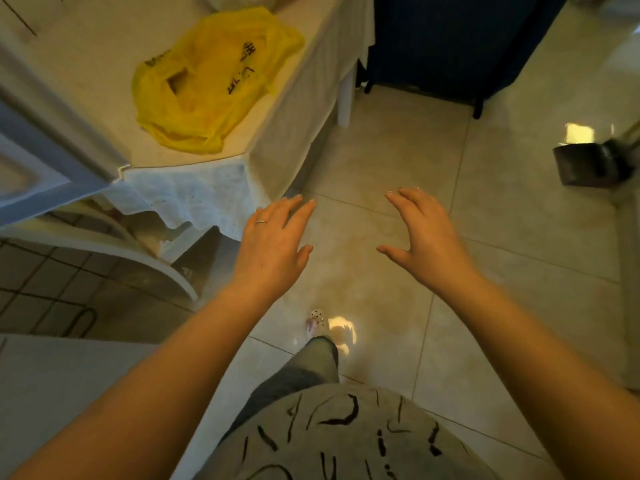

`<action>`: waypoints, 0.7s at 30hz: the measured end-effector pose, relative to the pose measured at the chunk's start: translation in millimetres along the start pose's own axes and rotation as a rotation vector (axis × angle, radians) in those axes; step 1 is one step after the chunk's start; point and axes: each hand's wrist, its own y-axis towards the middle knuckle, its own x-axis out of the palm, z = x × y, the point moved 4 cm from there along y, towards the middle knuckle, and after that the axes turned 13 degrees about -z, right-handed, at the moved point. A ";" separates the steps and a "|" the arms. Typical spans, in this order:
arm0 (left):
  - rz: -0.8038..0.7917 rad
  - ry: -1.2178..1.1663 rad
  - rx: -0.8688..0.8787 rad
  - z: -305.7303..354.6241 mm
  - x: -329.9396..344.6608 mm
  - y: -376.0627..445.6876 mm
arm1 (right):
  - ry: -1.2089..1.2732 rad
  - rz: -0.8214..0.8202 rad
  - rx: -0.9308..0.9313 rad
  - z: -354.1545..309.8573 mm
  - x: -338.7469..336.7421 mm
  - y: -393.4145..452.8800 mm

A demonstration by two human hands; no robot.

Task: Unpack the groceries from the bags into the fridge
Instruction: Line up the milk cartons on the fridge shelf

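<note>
Glossy beige floor tiles [467,271] are being looked down on, with a cloth-covered surface [104,64] reaching in from the upper left and a dark blue cabinet [450,39] standing behind it. On that surface a yellow plastic bag [207,84] is lying crumpled and nearly flat, its mouth slack — it is judged to be empty or close to it, though nothing inside can be made out. At the left edge a pale blue-grey panel [45,161] is being shown, possibly the fridge door; that cannot be confirmed.

Both hands are being held out over the floor, well apart from the bag. The left hand [273,244], with a ring [260,222] on one finger, is being kept flat with fingers straight — nothing is being held in its grip. The right hand [422,237] is being spread with fingers loosely bent, and its grip is likewise empty.

The bag is judged to be very light, thin and limp, likely to collapse and slide on the cloth if pushed. It is best being taken by its handle loops or pinched at the rim of the mouth, so that whatever remains inside is not being spilled. A dark dustpan [585,164] is resting on the floor at the right.
</note>
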 end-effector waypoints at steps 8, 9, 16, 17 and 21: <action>0.027 -0.013 -0.009 -41.8 -3.4 166.6 | -0.029 -0.037 -0.015 53.1 -42.4 157.5; 0.030 -0.015 -0.016 -48.2 -7.4 188.3 | -0.030 -0.044 -0.021 57.0 -49.5 179.0; 0.028 -0.020 -0.054 -89.5 -34.7 318.3 | -0.027 -0.072 -0.065 76.7 -93.6 311.6; 0.035 -0.029 -0.061 -95.9 -38.2 333.3 | -0.021 -0.079 -0.068 79.6 -98.6 329.2; 0.092 -0.024 -0.101 -122.9 -50.3 390.2 | -0.010 -0.100 -0.105 91.9 -119.7 404.4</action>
